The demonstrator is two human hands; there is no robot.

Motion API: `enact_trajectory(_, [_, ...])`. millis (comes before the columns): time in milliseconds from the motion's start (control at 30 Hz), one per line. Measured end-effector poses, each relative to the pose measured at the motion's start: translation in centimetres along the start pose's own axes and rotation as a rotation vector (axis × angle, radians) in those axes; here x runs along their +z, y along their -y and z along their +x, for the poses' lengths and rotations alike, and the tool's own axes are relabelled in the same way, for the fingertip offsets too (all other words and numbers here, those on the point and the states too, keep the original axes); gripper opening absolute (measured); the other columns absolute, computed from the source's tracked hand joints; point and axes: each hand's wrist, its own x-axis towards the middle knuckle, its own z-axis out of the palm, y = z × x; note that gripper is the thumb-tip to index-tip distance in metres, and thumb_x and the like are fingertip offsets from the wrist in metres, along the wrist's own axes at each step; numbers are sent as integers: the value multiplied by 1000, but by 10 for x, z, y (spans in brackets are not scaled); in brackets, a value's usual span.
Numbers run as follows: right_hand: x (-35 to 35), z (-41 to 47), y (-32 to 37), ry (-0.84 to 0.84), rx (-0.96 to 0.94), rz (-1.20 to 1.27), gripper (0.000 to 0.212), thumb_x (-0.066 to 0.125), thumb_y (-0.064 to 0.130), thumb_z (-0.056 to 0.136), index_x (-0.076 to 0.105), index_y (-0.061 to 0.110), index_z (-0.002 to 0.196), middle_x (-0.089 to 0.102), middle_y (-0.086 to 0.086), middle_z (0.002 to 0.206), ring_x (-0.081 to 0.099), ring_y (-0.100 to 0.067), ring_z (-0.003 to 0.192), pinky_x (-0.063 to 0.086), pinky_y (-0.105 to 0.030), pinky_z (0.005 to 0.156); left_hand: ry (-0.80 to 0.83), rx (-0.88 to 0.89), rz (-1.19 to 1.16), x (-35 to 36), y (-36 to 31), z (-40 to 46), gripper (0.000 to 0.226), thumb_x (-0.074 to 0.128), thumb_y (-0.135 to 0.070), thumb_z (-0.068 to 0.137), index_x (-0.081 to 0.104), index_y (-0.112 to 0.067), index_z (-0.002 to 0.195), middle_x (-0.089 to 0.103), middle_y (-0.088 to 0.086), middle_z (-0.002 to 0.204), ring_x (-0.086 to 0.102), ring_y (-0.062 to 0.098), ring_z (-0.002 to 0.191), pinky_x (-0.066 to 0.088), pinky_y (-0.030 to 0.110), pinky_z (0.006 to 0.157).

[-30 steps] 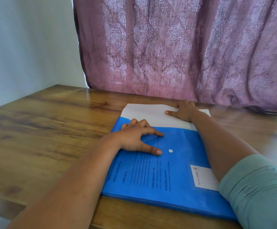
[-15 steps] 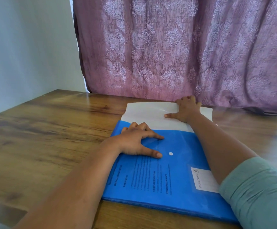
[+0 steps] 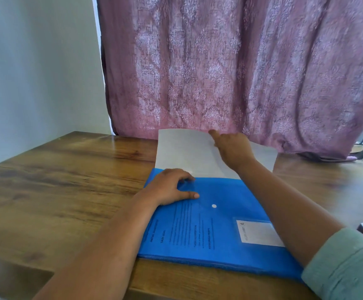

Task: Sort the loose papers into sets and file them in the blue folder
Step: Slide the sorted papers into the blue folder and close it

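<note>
Blue folder [image 3: 219, 230] lies flat on your wooden table [image 3: 57, 191], your left hand [image 3: 171, 187] pressing it with spread fingers. Beyond, your right hand [image 3: 232, 148] pinches the white papers [image 3: 184, 152] sticking out its far end. Mauve curtain [image 3: 230, 66] hangs behind.

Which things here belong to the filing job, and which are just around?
Part of the job:
- blue folder, flat on the table
- white flap, lifted at the folder's far end
- left hand, resting on the folder
- right hand, holding the flap

Just around:
- wooden table
- pink curtain
- folder's label
</note>
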Motion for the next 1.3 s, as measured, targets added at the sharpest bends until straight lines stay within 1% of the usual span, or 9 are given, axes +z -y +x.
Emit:
enact_trajectory(167, [-35, -31, -9, 180, -101, 247, 29, 35, 27, 104, 51, 21, 128, 66, -9, 107, 62, -31, 97, 48, -36, 73, -504, 235, 147, 4, -20, -11, 43, 80, -36, 74, 66, -19, 112, 53, -1, 116, 52, 15, 105, 48, 37, 89])
enact_trajectory(300, [-53, -66, -5, -39, -150, 390, 24, 50, 23, 99, 67, 13, 113, 61, -11, 98, 59, -35, 91, 48, -40, 68, -831, 264, 487, 0, -52, -25, 60, 71, -40, 75, 56, -20, 129, 52, 4, 132, 47, 25, 120, 30, 38, 96])
enact_trajectory(367, [-59, -82, 2, -31, -122, 475, 21, 57, 24, 95, 71, 14, 106, 64, -9, 98, 61, -34, 90, 51, -42, 70, -805, 280, 512, 4, -55, -29, 59, 75, -38, 72, 59, -17, 125, 60, 4, 125, 52, 24, 120, 24, 39, 104])
enact_trajectory(500, [-51, -114, 16, 66, -59, 601, 15, 59, 24, 91, 70, 18, 100, 71, -3, 100, 64, -30, 93, 51, -41, 75, -601, 259, 482, 17, -57, -39, 6, 69, -17, 81, 67, -18, 86, 67, -4, 75, 66, 21, 81, 12, 40, 111])
enact_trajectory(567, [-45, -125, 24, 108, -25, 648, 16, 56, 21, 94, 70, 18, 102, 70, -3, 102, 62, -28, 95, 49, -38, 77, -400, 110, 481, 22, -61, -47, 18, 49, -19, 95, 66, -22, 95, 68, -5, 88, 62, 18, 94, 6, 41, 113])
enact_trajectory(667, [-40, -131, 28, 190, 22, 697, 19, 53, 19, 96, 68, 19, 107, 70, -2, 104, 60, -23, 96, 42, -31, 78, -286, 56, 435, 27, -56, -52, 24, 38, -26, 102, 61, -23, 107, 67, -4, 101, 57, 18, 103, 16, 40, 110])
enact_trajectory(767, [-38, -134, 27, 217, 85, 741, 17, 54, 23, 96, 69, 22, 105, 70, 1, 101, 59, -18, 92, 40, -28, 76, -246, 49, 275, 27, -47, -52, 22, 42, -31, 102, 62, -23, 106, 69, -2, 100, 61, 22, 97, 39, 39, 94])
enact_trajectory(900, [-38, -135, 28, 254, 137, 805, 17, 54, 27, 97, 69, 25, 105, 69, 4, 100, 58, -15, 90, 43, -29, 78, -272, 37, 233, 27, -45, -50, 23, 44, -33, 102, 64, -22, 103, 71, 0, 96, 63, 24, 90, 45, 41, 85])
enact_trajectory(1300, [-45, -135, 28, 321, 56, 797, 18, 56, 23, 97, 71, 24, 105, 69, 6, 105, 57, -10, 94, 46, -28, 87, -148, -4, -30, 23, -34, -49, 23, 64, -38, 91, 74, -25, 107, 71, -7, 111, 61, 11, 105, 50, 36, 95])
